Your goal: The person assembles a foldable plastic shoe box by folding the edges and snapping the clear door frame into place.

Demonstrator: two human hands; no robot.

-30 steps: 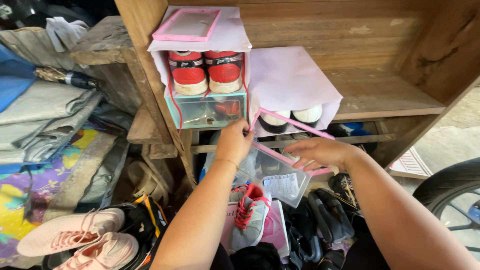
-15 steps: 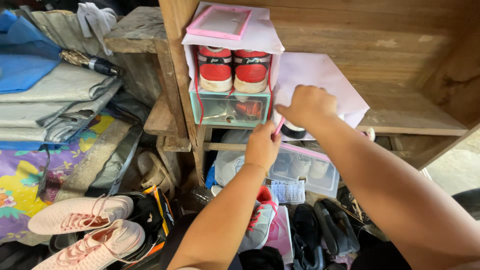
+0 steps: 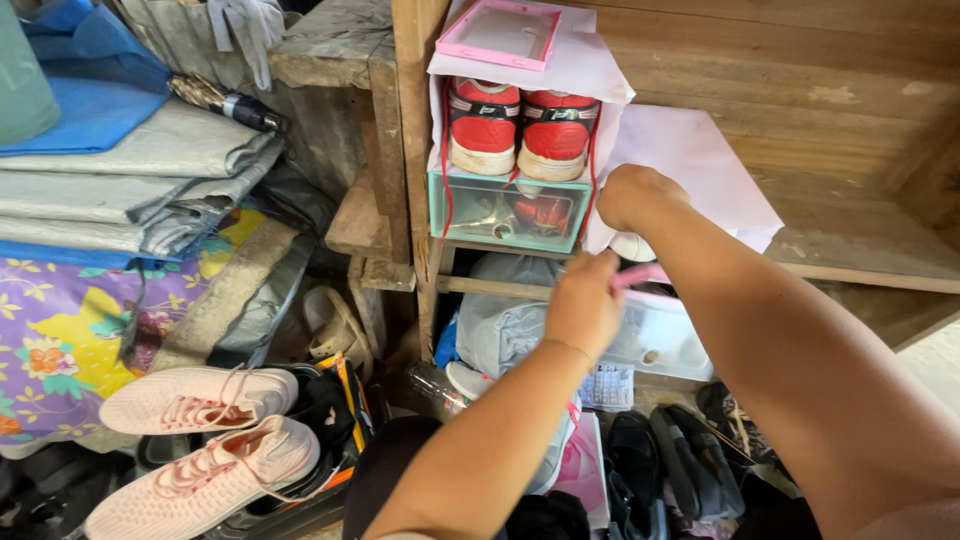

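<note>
Hands are both at the front of a wooden shelf (image 3: 850, 262), working on a clear plastic shoe box with a pink frame (image 3: 655, 335). The left hand (image 3: 585, 305) has its fingers curled and pinched on the pink edge of the box's flap, near the upper left corner of the box. The right hand (image 3: 632, 195) sits higher, closed into a loose fist with the knuckles toward the camera, pressed against the white paper cover (image 3: 690, 160) that drapes over the box; what the fingertips grip cannot be told, as they are hidden behind the hand. The clear box sits low at the shelf front, just right of the left hand and under the right forearm — its inside shows pale shapes, too blurred to identify. Just left of it stands a teal-framed clear box (image 3: 505, 212) with a pair of red and white sneakers (image 3: 518, 127) on top, wrapped at the back in white paper, and a pink-framed lid (image 3: 498, 32) lying on that paper above. Below the shelf lie dark sandals (image 3: 685, 460) and a grey sneaker with red laces, mostly hidden by the left forearm. At lower left, well apart from the hands, a pair of pale pink sneakers (image 3: 195, 435) rests on a black bag — beside folded grey sheets (image 3: 140, 190) and a flowered cloth (image 3: 55, 350).
</note>
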